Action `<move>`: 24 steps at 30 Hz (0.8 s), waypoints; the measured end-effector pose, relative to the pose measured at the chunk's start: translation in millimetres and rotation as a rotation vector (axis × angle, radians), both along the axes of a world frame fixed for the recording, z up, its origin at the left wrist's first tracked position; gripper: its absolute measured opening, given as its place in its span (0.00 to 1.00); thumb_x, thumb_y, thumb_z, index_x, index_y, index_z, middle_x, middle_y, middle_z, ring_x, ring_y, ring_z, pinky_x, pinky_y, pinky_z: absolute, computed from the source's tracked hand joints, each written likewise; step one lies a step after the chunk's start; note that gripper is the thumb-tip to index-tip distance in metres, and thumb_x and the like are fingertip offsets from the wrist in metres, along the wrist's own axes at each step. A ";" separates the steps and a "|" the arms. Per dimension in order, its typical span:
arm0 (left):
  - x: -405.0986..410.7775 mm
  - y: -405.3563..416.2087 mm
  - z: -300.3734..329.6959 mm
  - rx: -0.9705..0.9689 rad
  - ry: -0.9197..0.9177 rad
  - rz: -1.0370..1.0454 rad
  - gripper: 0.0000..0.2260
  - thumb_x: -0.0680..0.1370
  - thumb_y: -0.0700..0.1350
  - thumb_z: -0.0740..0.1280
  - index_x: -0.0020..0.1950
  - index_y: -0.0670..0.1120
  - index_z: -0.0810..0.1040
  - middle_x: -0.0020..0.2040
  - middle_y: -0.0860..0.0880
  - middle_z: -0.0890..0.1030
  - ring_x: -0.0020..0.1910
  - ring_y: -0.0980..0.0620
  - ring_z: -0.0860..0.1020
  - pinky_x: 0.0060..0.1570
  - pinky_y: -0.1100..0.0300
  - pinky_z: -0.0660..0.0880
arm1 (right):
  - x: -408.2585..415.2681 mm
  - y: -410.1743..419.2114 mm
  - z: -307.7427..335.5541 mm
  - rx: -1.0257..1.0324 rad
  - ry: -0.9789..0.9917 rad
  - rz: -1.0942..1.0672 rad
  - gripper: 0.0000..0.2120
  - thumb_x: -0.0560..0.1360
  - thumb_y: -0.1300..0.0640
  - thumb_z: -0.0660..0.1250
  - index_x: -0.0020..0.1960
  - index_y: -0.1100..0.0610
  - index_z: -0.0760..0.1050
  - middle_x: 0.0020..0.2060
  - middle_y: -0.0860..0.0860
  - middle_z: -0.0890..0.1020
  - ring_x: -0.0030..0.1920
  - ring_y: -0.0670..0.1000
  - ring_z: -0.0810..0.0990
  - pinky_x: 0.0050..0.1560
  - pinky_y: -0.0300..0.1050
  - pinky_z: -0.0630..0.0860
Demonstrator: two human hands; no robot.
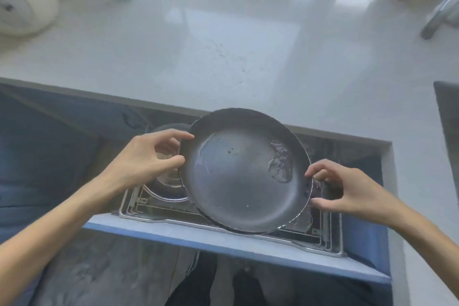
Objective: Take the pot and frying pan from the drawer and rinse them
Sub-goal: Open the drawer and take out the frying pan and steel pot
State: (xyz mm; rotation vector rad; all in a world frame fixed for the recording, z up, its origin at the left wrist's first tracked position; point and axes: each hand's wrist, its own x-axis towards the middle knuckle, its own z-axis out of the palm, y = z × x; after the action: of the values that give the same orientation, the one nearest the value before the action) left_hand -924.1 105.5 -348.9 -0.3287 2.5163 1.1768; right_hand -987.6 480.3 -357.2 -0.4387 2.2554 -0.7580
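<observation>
White countertop [223, 45] behind, open blue drawer [223, 238] with wire rack [139, 202] below. Dark frying pan [244, 171] above the drawer, wet inside, hiding part of a glass lid [169, 181]. Left hand [146, 159] and right hand [347, 189] pinching opposite rims, fingers curled.

We see an open blue-fronted drawer [223, 236] with a chrome wire rack [139, 206] inside; a clear glass lid [169, 181] sits in it. Above, wet glossy white countertop [223, 57].
</observation>
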 end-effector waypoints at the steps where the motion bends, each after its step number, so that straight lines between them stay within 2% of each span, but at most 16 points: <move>1: -5.3 -9.4 4.9 0.007 0.026 0.012 0.18 0.71 0.44 0.71 0.54 0.65 0.78 0.47 0.64 0.80 0.47 0.64 0.79 0.50 0.68 0.71 | -12.0 -9.8 10.3 0.003 0.048 0.021 0.19 0.63 0.49 0.75 0.50 0.37 0.72 0.42 0.41 0.81 0.46 0.54 0.79 0.51 0.44 0.73; 4: -29.1 -39.2 9.5 0.005 0.108 0.065 0.17 0.67 0.51 0.70 0.54 0.66 0.77 0.47 0.60 0.82 0.52 0.61 0.79 0.59 0.57 0.73 | -55.8 -47.6 27.7 -0.002 0.166 0.044 0.20 0.64 0.50 0.76 0.50 0.38 0.72 0.44 0.40 0.80 0.46 0.52 0.80 0.51 0.43 0.73; 7: -65.9 -71.3 5.9 0.032 0.175 0.143 0.17 0.66 0.47 0.69 0.51 0.64 0.77 0.44 0.63 0.83 0.50 0.61 0.80 0.58 0.55 0.75 | -104.7 -91.9 24.3 -0.027 0.246 0.071 0.20 0.65 0.54 0.76 0.49 0.39 0.71 0.44 0.44 0.80 0.41 0.45 0.78 0.42 0.32 0.70; 9: -95.2 -93.6 1.1 0.033 0.192 0.180 0.16 0.68 0.43 0.69 0.49 0.63 0.78 0.43 0.61 0.84 0.51 0.57 0.81 0.60 0.54 0.75 | -137.6 -121.2 14.0 -0.032 0.261 0.074 0.19 0.67 0.56 0.75 0.51 0.41 0.72 0.45 0.46 0.80 0.41 0.43 0.78 0.40 0.28 0.71; 10: -110.2 -104.7 -2.2 0.031 0.191 0.193 0.16 0.70 0.41 0.69 0.49 0.62 0.78 0.44 0.59 0.84 0.53 0.55 0.80 0.61 0.53 0.74 | -153.2 -135.2 7.4 -0.036 0.266 0.069 0.19 0.67 0.56 0.75 0.52 0.42 0.72 0.46 0.47 0.79 0.43 0.45 0.80 0.41 0.29 0.71; 12: -136.4 -125.3 -10.9 0.007 0.188 0.240 0.16 0.71 0.40 0.68 0.50 0.61 0.78 0.45 0.54 0.83 0.55 0.51 0.80 0.61 0.54 0.73 | -178.8 -161.6 -6.4 -0.043 0.284 0.052 0.20 0.66 0.55 0.75 0.54 0.43 0.72 0.50 0.48 0.80 0.46 0.49 0.81 0.44 0.39 0.74; 15: -167.7 -148.9 -27.8 -0.016 0.191 0.293 0.16 0.73 0.41 0.68 0.57 0.56 0.79 0.49 0.49 0.82 0.53 0.52 0.77 0.55 0.59 0.71 | -207.3 -192.2 -31.6 -0.055 0.332 0.004 0.21 0.66 0.54 0.75 0.55 0.45 0.71 0.51 0.47 0.81 0.46 0.50 0.81 0.45 0.46 0.78; 18: -186.5 -169.2 -49.9 -0.004 0.175 0.308 0.16 0.73 0.42 0.68 0.58 0.56 0.79 0.51 0.48 0.82 0.53 0.51 0.77 0.53 0.60 0.69 | -226.5 -212.3 -54.6 -0.065 0.373 -0.022 0.20 0.65 0.54 0.74 0.54 0.44 0.73 0.49 0.44 0.80 0.46 0.50 0.82 0.45 0.48 0.79; 24: -201.0 -181.5 -90.7 0.030 0.138 0.297 0.16 0.71 0.42 0.69 0.56 0.59 0.79 0.50 0.50 0.83 0.57 0.51 0.78 0.59 0.58 0.71 | -245.0 -221.6 -85.3 -0.029 0.406 -0.058 0.19 0.65 0.54 0.74 0.53 0.42 0.74 0.50 0.42 0.81 0.48 0.47 0.82 0.45 0.45 0.76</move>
State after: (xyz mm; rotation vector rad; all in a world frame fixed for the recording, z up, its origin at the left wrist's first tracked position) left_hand -1125.1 -76.0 -439.6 -0.6530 2.6294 1.3878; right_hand -1232.6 258.7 -442.5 -0.5857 2.6455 -0.7875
